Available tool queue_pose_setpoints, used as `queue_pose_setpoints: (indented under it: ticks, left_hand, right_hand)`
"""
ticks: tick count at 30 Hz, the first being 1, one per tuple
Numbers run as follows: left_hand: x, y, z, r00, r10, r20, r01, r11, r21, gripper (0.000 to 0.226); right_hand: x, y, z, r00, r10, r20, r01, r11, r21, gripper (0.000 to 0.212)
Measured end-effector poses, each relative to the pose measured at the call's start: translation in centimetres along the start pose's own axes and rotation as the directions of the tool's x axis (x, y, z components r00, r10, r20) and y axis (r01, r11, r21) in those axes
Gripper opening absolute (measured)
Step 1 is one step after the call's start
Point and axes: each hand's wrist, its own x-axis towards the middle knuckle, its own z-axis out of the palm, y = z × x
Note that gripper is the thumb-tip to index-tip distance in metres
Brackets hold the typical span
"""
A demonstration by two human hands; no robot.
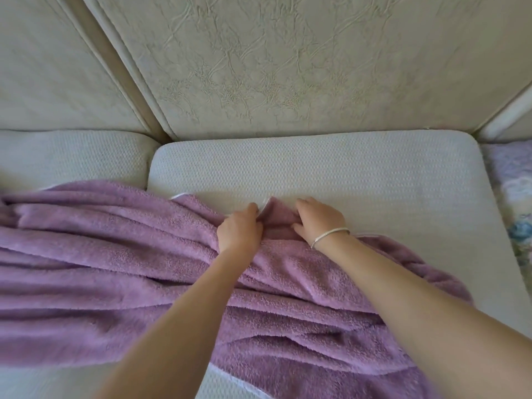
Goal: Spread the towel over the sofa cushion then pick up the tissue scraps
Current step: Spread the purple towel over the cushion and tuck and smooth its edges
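A purple towel [115, 254] lies bunched in long folds across the front of the sofa, over the left seat cushion and the near half of the middle sofa cushion [345, 174]. My left hand [240, 231] pinches the towel's far edge with its white trim. My right hand [318, 220], with a silver bracelet at the wrist, grips the same edge just to the right. Both hands sit close together near the cushion's middle. No tissue scraps are visible.
The sofa's beige back cushions [288, 67] rise behind the seat. A second seat cushion [72, 156] is at the left. A floral patterned cloth [515, 197] lies at the right edge.
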Motion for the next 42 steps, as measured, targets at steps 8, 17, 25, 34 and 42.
queue_pose_setpoints:
  ticks: [8, 17, 25, 34, 42]
  left_hand:
    - [2.0, 5.9, -3.2, 0.973, 0.120, -0.196, -0.151, 0.976, -0.154, 0.023]
    - [6.8, 16.0, -5.0, 0.912, 0.400, -0.089, -0.410, 0.900, -0.150, 0.059]
    - [7.8, 23.6, -5.1, 0.884, 0.467, -0.012, -0.465, 0.879, -0.104, 0.061]
    - [9.7, 22.5, 0.8, 0.897, 0.413, 0.159, -0.421, 0.907, 0.015, 0.087]
    - [12.5, 21.8, 2.3, 0.897, 0.418, 0.144, -0.401, 0.907, -0.129, 0.099]
  right_hand:
    - [0.4, 3.6, -3.9, 0.965, 0.161, -0.209, -0.144, 0.985, 0.093, 0.031]
    - [2.3, 11.5, -12.0, 0.857, 0.326, -0.398, -0.298, 0.945, 0.133, 0.027]
    - [2.3, 18.7, -13.5, 0.804, 0.383, -0.455, -0.385, 0.918, 0.092, 0.027]
    - [4.9, 20.3, -7.4, 0.956, 0.284, -0.077, -0.245, 0.913, 0.327, 0.015]
    - [7.1, 22.3, -6.7, 0.919, 0.385, -0.084, -0.246, 0.726, 0.642, 0.049]
